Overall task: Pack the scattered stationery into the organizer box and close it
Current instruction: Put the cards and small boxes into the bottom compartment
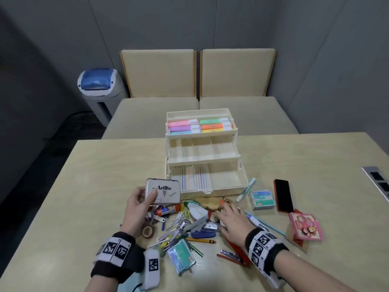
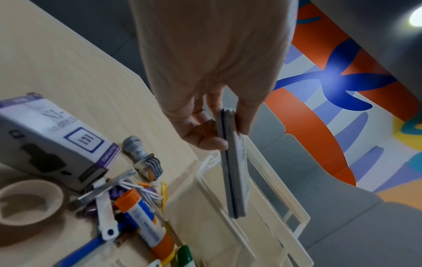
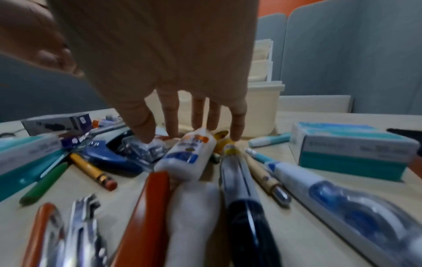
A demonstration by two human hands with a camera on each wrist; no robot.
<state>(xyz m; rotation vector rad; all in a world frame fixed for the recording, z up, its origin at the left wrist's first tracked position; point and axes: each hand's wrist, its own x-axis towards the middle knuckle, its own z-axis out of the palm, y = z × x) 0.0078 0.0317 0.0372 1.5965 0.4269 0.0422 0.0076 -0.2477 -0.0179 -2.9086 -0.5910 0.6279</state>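
Note:
The cream organizer box (image 1: pixel 229 182) stands open in tiers at the table's far middle; its top tray holds coloured blocks. My left hand (image 1: pixel 147 197) grips a silver Artline stamp pad tin (image 1: pixel 163 190) in the air just left of the box's front. Seen edge-on in the left wrist view, the tin (image 2: pixel 233 162) is pinched between thumb and fingers (image 2: pixel 205 144). My right hand (image 1: pixel 228 213) reaches down into the stationery pile with spread, straight fingers. Its fingertips (image 3: pixel 146 135) touch a clear small box (image 3: pixel 146 150) and a white glue bottle (image 3: pixel 187 155).
The pile holds a glue stick (image 1: pixel 168 210), tape roll (image 1: pixel 148 231), pencil (image 1: pixel 202 241), red stapler (image 1: pixel 235 253) and blue hole punch (image 1: pixel 203 234). To the right lie a teal staple box (image 1: pixel 263 199), a black flat block (image 1: pixel 283 196) and a pink packet (image 1: pixel 305 226).

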